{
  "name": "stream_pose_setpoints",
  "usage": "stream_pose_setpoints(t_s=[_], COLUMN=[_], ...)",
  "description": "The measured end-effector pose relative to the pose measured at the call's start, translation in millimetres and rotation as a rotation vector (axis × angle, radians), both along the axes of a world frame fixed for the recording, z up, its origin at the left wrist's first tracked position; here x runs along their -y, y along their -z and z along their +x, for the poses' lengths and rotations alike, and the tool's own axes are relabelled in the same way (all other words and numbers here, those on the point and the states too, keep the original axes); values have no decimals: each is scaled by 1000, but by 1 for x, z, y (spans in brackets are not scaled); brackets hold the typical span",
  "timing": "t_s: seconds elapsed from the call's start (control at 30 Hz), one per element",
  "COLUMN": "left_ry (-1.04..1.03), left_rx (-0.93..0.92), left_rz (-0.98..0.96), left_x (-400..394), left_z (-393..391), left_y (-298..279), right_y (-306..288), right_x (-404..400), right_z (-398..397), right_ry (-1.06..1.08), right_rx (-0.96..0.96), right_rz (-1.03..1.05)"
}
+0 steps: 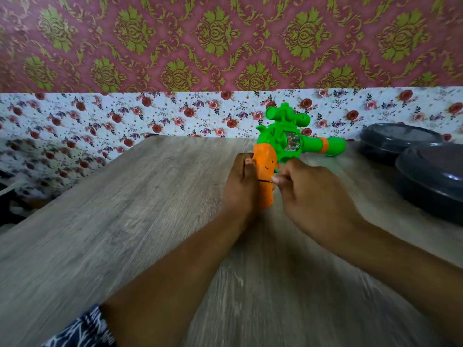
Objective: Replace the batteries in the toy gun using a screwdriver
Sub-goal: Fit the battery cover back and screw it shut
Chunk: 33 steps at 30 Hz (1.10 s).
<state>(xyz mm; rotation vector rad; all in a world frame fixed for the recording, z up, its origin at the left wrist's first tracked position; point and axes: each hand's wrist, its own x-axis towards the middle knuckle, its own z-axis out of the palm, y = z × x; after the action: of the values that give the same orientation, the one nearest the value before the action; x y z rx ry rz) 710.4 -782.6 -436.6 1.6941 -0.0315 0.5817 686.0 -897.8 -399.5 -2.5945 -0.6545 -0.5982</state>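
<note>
The gun (pixel 288 139), likely light, stiff, slick plastic, stands on the table (pixel 125 221) at one o'clock, best held by its orange grip (pixel 265 176), which the left hand (pixel 240 184) clasps while the right hand (pixel 310 194) pinches a thin screwdriver (pixel 266 181) against it, pans (pixel 426 171) at three.

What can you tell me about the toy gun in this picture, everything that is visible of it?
The toy gun looks like glossy plastic: a green body with a green scope on top, a clear window in its side, an orange ring near the muzzle and an orange grip. It stands grip-down over the wooden table, barrel pointing right. The left hand holds the grip; the right hand pinches a thin dark shaft, seemingly the screwdriver, against the grip.
</note>
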Motion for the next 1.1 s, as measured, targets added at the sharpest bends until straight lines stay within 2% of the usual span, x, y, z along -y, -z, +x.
stream_pose_setpoints(t_s=[0.07, 0.1, 0.17, 0.23, 0.33, 0.47, 0.53, 0.63, 0.7, 0.83, 0.87, 1.0, 1.1], left_ry=[-1, -8, -22, 6, 26, 52, 87, 109, 109, 100, 109, 131, 116], left_rx=[8, 15, 4, -12, -65, -76, -50, -20, 11, -8, 9, 64, 37], left_rz=[65, 101, 119, 31, -146, -208, -230, -247, -227, -221, -185, -75, -81], left_x=[1, 1, 2, 1, -1, -4, -4, -3, -1, -3, -3, 2, 2], left_z=[-2, -2, -1, 1, 6, 6, 5, 4, 2, 2, 1, -2, -1], left_y=[-2, -1, 0, 2, 0, 0, 0, 0, 0, 0, 0, 1, 0], right_y=[-4, -8, -10, -9, -9, -6, -7, -9, -6, 1, 2, -5, -12], right_x=[-2, 0, 3, 1, -3, -5, -4, 4, 9, 12, 10, 5, 4], right_z=[4, 3, 1, 0, -3, -5, -6, -2, 3, 3, 3, 3, 1], right_ry=[-3, -10, -34, -78, -156, -118, -119, -173, -222, -190, -161, -68, -170], right_rx=[-521, -714, -824, -664, -292, 84, 252, 510, 598, 644, 595, 342, 88], right_rz=[511, 696, 810, 627, 214, -190, -297, -290, -370, -456, -407, 18, 28])
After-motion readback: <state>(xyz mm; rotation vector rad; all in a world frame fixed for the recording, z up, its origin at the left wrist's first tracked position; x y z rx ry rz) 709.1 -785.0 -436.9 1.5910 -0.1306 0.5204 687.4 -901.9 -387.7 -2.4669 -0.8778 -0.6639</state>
